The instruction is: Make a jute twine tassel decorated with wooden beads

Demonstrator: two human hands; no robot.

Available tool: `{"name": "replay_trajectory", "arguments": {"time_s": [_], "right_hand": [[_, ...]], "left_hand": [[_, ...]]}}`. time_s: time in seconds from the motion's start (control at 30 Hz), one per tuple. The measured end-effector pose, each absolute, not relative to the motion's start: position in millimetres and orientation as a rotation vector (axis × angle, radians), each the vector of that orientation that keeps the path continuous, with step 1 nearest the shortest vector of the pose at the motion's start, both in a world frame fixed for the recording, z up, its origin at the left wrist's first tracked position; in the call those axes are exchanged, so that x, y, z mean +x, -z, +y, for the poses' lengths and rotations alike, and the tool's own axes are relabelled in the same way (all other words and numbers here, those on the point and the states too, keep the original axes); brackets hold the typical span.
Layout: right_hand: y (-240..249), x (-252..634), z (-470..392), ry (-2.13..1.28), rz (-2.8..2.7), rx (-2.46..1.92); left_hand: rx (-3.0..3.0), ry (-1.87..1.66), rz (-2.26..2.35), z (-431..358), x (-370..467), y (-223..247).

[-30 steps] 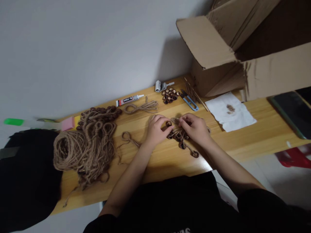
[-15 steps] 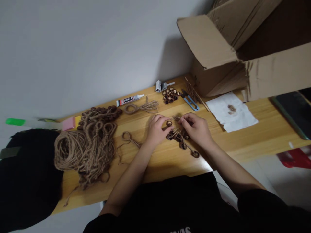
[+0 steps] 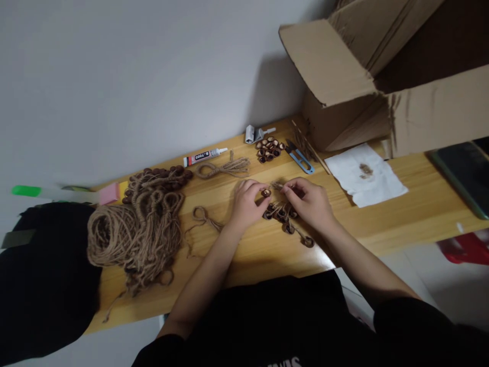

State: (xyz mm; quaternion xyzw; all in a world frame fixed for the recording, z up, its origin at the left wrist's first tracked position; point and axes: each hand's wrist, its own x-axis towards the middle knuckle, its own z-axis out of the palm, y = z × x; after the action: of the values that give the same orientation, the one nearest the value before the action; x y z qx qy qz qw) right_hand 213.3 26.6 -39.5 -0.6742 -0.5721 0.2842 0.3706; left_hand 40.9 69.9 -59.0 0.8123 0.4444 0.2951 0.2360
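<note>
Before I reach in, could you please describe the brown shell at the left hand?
On the wooden table, left of the open cardboard box, find the left hand. The brown shell is pinched in it, whereas neighbouring shells lie outside that grip.

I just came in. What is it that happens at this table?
At a wooden table, the person's left hand holds a small brown shell. The right hand is at some cord ends, its grip hard to make out. Shells on cords lie between the hands, toward the person. Loose shells and scissors lie farther back, with a heap of cord to the left.
</note>
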Motion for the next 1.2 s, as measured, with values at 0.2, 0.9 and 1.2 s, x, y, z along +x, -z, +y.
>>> {"name": "replay_trajectory", "arguments": {"time_s": [0.2,0.9,1.2], "right_hand": [[40.2,213.3,26.5,-0.739,-1.461,-1.722],[40.5,213.9,26.3,-0.738,-1.476,-1.706],[38.5,213.2,27.4,-0.716,-1.52,-1.721]], "left_hand": [[2.216,-0.798,1.219,69.0,41.2,57.1],[2.234,-0.843,1.349,68.2,43.3,60.2],[2.202,-0.808,1.241,69.4,40.3,54.9]]}}
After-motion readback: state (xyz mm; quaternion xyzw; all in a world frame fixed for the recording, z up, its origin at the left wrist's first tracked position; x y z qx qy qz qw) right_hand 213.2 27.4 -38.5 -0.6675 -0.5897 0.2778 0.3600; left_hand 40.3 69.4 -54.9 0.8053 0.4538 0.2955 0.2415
